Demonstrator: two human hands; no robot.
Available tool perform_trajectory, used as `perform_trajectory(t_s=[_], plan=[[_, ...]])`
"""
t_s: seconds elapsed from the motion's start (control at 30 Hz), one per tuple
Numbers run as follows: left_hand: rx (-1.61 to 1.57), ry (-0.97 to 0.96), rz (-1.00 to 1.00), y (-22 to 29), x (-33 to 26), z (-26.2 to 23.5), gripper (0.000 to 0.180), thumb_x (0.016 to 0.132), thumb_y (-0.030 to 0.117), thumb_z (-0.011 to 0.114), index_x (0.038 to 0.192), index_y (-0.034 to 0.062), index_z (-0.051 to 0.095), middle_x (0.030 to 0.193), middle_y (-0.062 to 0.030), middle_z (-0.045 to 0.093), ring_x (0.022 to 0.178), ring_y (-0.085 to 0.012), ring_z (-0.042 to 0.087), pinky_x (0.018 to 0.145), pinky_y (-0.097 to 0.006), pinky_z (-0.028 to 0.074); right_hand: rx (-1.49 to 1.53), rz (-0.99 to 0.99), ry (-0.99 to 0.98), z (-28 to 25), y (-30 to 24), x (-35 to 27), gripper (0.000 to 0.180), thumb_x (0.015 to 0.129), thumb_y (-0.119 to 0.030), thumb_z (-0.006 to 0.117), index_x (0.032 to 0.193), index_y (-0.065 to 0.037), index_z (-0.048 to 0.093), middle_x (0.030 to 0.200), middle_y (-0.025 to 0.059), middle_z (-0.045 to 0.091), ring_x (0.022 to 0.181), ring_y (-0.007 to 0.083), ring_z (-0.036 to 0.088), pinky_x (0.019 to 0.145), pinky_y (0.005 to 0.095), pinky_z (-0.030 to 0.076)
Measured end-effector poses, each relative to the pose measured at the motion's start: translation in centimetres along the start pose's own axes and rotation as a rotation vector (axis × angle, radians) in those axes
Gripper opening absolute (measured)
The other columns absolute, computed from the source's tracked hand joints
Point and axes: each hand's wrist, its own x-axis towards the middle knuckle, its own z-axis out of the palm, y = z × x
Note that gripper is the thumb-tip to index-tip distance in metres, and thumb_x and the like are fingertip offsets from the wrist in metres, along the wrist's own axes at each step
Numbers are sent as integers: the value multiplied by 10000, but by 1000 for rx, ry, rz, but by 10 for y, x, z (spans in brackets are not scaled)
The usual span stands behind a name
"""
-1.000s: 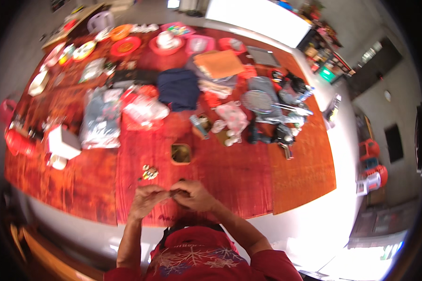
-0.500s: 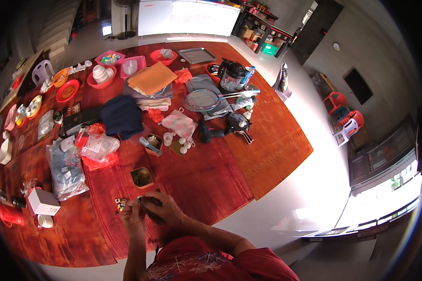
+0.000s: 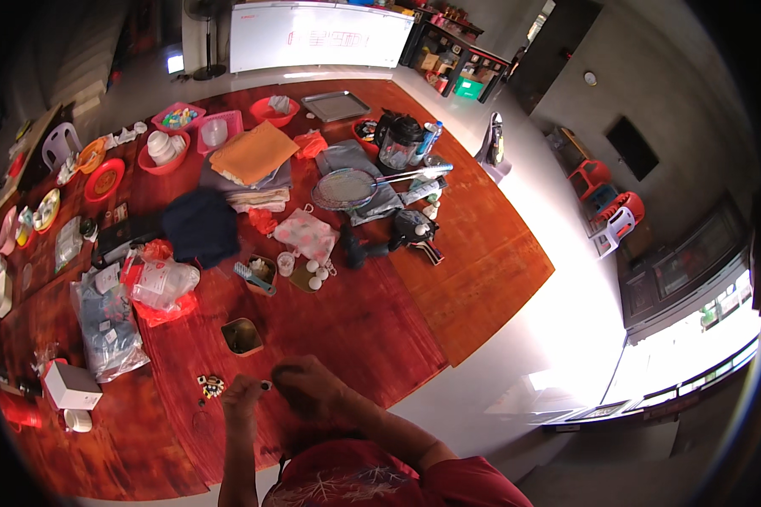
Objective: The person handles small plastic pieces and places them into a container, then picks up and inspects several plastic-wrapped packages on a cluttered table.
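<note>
Over the near edge of the red-brown table, my left hand (image 3: pixel 243 395) pinches a small dark-and-white piece (image 3: pixel 266 386), too small to name. Just to its right is my right hand (image 3: pixel 311 385), fingers curled inward and slightly blurred; whatever they hold is hidden. Left of my left hand lies a small heap of white, dark and yellowish bead-like pieces (image 3: pixel 211 387). A thin cord loop (image 3: pixel 200 422) rests below the heap. Beyond my hands stands a small square tin-like container (image 3: pixel 242 337) with a dark inside, a few bits at its bottom.
A second small container (image 3: pixel 262 275) with a blue brush across it stands farther off, beside white balls (image 3: pixel 314 275). Plastic-wrapped clothing (image 3: pixel 110 325) and a white box (image 3: pixel 73 384) lie left. Rackets (image 3: pixel 345 188), a blender jug (image 3: pixel 400 142) and folded cloths (image 3: pixel 252 154) sit farther back.
My hands, close together before, have drawn slightly apart, the right one moving away from the small piece in my left. The whole view has shifted a little.
</note>
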Motion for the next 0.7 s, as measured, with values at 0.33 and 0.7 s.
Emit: perform_trajectory(t_s=[0.33,0.7], plan=[[-24,231,-131,-37,0,13,129,862,85,600,940,-5,650,811,-32,641,696,-100,590,622,-239,478,-155,109,147,4,22,17,193,864,-165,570,952,4,602,785,28,601,697,113,547,625,285,463],[-250,593,-417,-101,48,-10,168,878,123,582,976,-13,581,800,-98,644,642,-161,638,570,-295,548,-208,293,191,-52,51,16,210,861,-127,538,970,31,624,803,28,611,722,100,557,643,237,449]])
